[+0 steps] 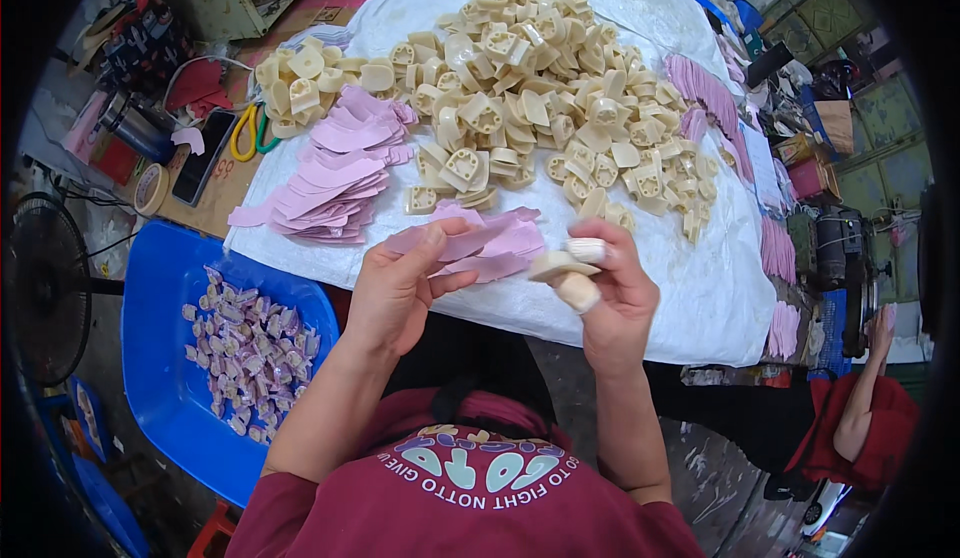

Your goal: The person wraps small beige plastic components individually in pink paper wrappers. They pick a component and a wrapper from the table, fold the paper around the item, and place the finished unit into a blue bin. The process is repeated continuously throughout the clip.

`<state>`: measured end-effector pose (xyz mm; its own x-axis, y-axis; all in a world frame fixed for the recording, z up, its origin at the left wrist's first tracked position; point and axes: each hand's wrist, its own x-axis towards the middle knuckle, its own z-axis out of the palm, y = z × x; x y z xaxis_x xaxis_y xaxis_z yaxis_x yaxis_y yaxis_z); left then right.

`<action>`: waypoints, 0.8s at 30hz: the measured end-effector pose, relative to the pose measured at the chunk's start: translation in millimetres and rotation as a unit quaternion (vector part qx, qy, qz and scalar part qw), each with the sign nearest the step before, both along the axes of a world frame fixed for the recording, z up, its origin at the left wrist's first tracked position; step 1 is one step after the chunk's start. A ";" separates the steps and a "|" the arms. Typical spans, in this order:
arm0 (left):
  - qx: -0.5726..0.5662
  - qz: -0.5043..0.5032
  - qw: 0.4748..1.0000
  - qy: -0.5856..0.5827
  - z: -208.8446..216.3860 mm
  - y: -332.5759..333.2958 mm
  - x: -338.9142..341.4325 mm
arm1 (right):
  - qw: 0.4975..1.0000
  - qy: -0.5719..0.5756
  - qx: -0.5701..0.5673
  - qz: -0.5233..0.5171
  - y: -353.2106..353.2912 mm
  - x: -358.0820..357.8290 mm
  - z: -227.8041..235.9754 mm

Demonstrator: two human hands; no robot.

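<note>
Left hand (pixel 400 288) and right hand (pixel 622 303) before the cream heap (pixel 530 88)
Left hand's fingers pinch a pink strip (pixel 468 243); right hand's fingers close on a cream part (pixel 548 265).

Table: brown surface (pixel 213 217), bare along its left side.
Cover: a white sheet (pixel 690 298) spreads over most of it, its front edge hanging near the person.
Main heap: a large pile of cream molded pieces (pixel 540 88) in the middle of the sheet.
Smaller cluster: more cream pieces (pixel 305 93) to the left.
Pink stack: overlapping pink sheets (pixel 330 183) left of the heap.
Front patch: loose pink pieces (pixel 505 248) near the front edge.
Right side: a fanned pink row (pixel 708 93).
Left strip: dark phone (pixel 203 158), tape roll (pixel 161 201), yellow and green looped handles (pixel 236 142).
</note>
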<state>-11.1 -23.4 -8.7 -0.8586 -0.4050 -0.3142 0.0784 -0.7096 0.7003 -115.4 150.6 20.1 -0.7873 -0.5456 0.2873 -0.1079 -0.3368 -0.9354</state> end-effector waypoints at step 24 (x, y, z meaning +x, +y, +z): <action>-0.005 -0.011 0.992 0.122 30.5 35.1 7.4 | 0.869 0.468 0.134 -0.082 -14.6 16.9 18.4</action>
<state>-3.7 11.7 21.8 -0.9174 -0.3872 -0.0919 0.2309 -0.7059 0.6696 -98.5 136.0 38.5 -0.3502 -0.5937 0.7245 -0.8908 -0.0282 -0.4536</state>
